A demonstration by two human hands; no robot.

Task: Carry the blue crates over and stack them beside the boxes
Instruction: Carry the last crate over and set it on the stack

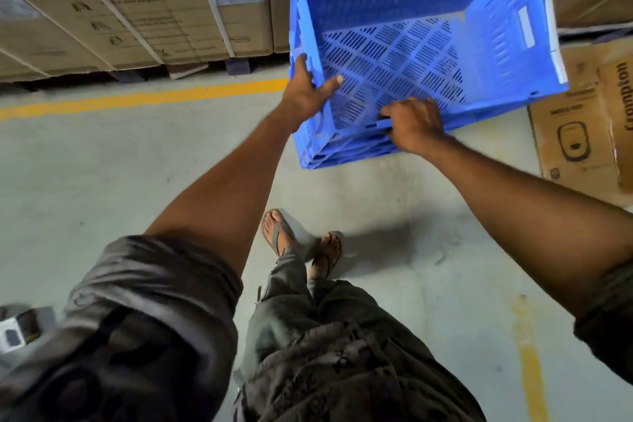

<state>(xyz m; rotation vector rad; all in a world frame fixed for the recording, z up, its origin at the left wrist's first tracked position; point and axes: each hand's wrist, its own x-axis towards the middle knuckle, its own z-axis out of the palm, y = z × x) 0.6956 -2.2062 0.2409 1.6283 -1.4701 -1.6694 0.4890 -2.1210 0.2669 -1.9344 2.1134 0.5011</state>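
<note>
The blue slotted plastic crate (411, 55) is empty and tipped with its open mouth toward the person. It is low over the grey concrete floor (137, 164), near the row of brown cardboard boxes (137, 10) and just beside a printed cardboard carton (589, 134) on the right. Whether its lower near edge touches the floor I cannot tell. The left hand (305, 92) grips the near left corner, thumb laid inside and fingers wrapped round the outside. The right hand (416, 125) is curled over the near rim, fingers hooked inside it.

Going by the thin walls pierced all over with slots and the bare inside, the crate is probably light for its bulk. It also looks stiff, since the walls hold their shape. It seems awkward rather than heavy: it is wide, and held along one edge only it will likely want to swing and twist. The smooth plastic could slip in a damp palm, though the moulded rim gives a lip to hook. The cut-out handle (525, 27) in the far end wall suggests a steadier hold, one hand at each short end, for setting it down square. It should take a knock without harm.
</note>
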